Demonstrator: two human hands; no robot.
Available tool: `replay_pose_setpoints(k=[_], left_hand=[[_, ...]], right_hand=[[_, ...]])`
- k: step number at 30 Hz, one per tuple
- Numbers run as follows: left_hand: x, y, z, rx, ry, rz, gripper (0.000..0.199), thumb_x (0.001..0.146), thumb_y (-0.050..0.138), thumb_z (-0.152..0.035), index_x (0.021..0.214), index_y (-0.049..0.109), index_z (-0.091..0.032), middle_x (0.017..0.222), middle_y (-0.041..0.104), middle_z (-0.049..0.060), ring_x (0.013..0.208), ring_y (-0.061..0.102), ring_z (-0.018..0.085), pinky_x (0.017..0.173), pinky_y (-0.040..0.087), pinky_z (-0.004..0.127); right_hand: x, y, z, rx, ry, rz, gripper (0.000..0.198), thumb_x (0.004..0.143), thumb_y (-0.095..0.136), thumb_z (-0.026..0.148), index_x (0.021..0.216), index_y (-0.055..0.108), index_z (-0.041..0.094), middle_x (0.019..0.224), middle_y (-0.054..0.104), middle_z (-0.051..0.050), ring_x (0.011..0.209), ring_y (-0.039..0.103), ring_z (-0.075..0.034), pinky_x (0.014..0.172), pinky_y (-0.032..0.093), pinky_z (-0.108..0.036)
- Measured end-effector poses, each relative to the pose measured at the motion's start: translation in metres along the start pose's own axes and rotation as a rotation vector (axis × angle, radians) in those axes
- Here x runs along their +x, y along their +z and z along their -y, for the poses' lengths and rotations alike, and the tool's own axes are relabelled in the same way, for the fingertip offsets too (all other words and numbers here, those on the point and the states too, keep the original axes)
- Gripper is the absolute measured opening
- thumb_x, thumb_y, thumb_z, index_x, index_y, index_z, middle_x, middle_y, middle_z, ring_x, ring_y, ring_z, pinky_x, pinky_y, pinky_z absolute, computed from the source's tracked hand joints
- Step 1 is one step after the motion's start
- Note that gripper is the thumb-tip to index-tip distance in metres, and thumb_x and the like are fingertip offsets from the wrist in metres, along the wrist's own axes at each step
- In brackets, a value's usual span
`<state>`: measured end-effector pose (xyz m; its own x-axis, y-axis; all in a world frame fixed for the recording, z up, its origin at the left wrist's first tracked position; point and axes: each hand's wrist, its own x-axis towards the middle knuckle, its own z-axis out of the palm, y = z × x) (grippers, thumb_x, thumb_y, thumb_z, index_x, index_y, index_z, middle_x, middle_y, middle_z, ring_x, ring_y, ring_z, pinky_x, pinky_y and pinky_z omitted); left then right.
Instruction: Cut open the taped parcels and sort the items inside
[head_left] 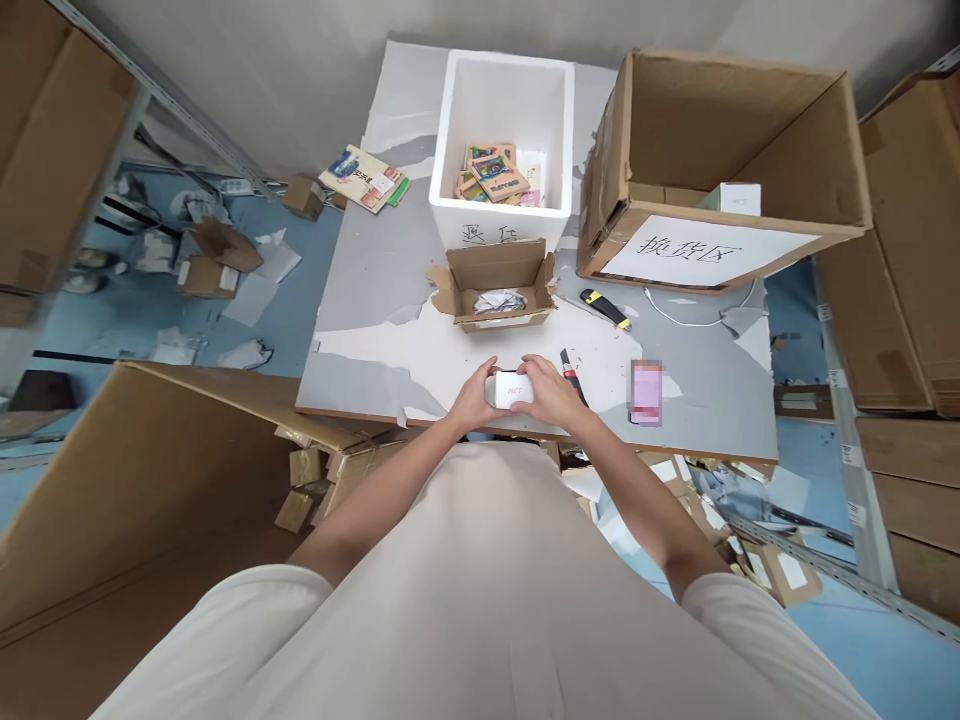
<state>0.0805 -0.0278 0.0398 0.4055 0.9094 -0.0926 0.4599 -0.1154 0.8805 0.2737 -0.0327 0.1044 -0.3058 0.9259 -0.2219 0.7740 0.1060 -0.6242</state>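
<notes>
Both arms (pixel 390 490) reach forward, elbows bent, and converge at the near edge of the table (pixel 712 390). The left hand (pixel 472 398) and right hand (pixel 553 392) hold a small white box (pixel 514 389) between them, directly before the torso; their fingers curve narrowly around its opposite ends. Beyond the hands, a stretch of pale, torn table covering gives room as far as the open small carton (pixel 504 322). Behind that, the white foam bin (pixel 501 208) and large cardboard box (pixel 604 190) bound the far side. A red-and-black cutter (pixel 571 374) lies just beside the right hand, limiting sideways room; the phone (pixel 646 392) lies farther right, with tabletop between.
</notes>
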Motion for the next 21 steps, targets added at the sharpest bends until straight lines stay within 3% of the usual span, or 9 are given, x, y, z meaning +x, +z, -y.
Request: replay_pose_setpoints(k=[3,6,8,10,13,16,18,21], left_hand=[[0.000,0.001,0.000,0.008,-0.003,-0.022,0.109,0.053,0.087,-0.040,0.143,0.030,-0.017,0.122,0.059,0.012,0.114,0.058,0.029,0.099,0.045,0.043],[0.004,0.001,0.001,-0.012,-0.008,-0.053,0.100,0.059,0.083,-0.036,0.142,0.031,-0.015,0.128,0.056,0.015,0.119,0.056,0.028,0.101,0.045,0.043],[0.008,-0.001,0.001,-0.002,0.008,-0.044,0.090,0.064,0.078,-0.032,0.140,0.034,-0.014,0.132,0.053,0.017,0.120,0.055,0.028,0.102,0.045,0.044],[0.009,-0.004,0.001,0.021,0.040,-0.015,0.082,0.066,0.074,-0.030,0.138,0.038,-0.015,0.135,0.052,0.016,0.122,0.055,0.029,0.104,0.044,0.045],[0.006,-0.014,-0.003,0.066,0.114,0.090,0.087,0.066,0.072,-0.030,0.142,0.034,-0.014,0.142,0.046,0.018,0.129,0.048,0.031,0.109,0.040,0.048],[-0.001,-0.027,-0.010,0.088,0.169,0.233,0.095,0.067,0.070,-0.031,0.148,0.024,-0.015,0.150,0.036,0.019,0.137,0.039,0.034,0.111,0.038,0.049],[-0.004,-0.034,-0.017,0.104,0.201,0.247,0.094,0.070,0.069,-0.034,0.149,0.022,-0.016,0.152,0.033,0.018,0.139,0.036,0.034,0.111,0.037,0.049],[-0.001,-0.037,-0.030,0.231,0.276,0.208,0.083,0.072,0.070,-0.046,0.142,0.037,-0.017,0.145,0.040,0.019,0.136,0.038,0.035,0.110,0.035,0.051]], right_hand=[[-0.004,-0.001,0.008,-0.043,-0.031,-0.044,0.038,0.070,0.072,0.023,0.102,0.053,0.018,0.116,0.054,-0.013,0.110,0.051,-0.028,0.092,0.046,-0.043],[-0.023,0.006,0.008,-0.116,-0.264,-0.071,0.016,0.081,0.056,0.015,0.096,0.056,0.019,0.114,0.057,-0.012,0.112,0.052,-0.026,0.105,0.036,-0.049],[-0.039,0.014,0.002,-0.158,-0.403,-0.064,0.013,0.084,0.056,0.021,0.097,0.059,0.020,0.122,0.057,-0.014,0.120,0.049,-0.028,0.110,0.029,-0.054],[-0.051,0.023,-0.006,-0.156,-0.444,-0.068,0.018,0.085,0.059,0.031,0.099,0.061,0.020,0.128,0.056,-0.015,0.124,0.048,-0.030,0.109,0.031,-0.054],[-0.054,0.032,-0.011,-0.112,-0.368,-0.136,0.021,0.093,0.046,0.025,0.102,0.064,0.019,0.120,0.062,-0.014,0.116,0.055,-0.026,0.102,0.042,-0.046],[-0.044,0.030,-0.007,-0.132,-0.210,-0.226,0.029,0.093,0.045,0.023,0.116,0.062,0.019,0.123,0.060,-0.015,0.116,0.054,-0.027,0.099,0.043,-0.044],[-0.037,0.023,-0.003,-0.189,-0.141,-0.224,0.039,0.090,0.053,0.028,0.128,0.056,0.020,0.133,0.053,-0.016,0.121,0.048,-0.031,0.100,0.041,-0.049],[-0.028,0.011,0.001,-0.270,-0.106,-0.152,0.053,0.086,0.062,0.036,0.135,0.050,0.021,0.137,0.047,-0.017,0.121,0.046,-0.035,0.098,0.040,-0.052]])
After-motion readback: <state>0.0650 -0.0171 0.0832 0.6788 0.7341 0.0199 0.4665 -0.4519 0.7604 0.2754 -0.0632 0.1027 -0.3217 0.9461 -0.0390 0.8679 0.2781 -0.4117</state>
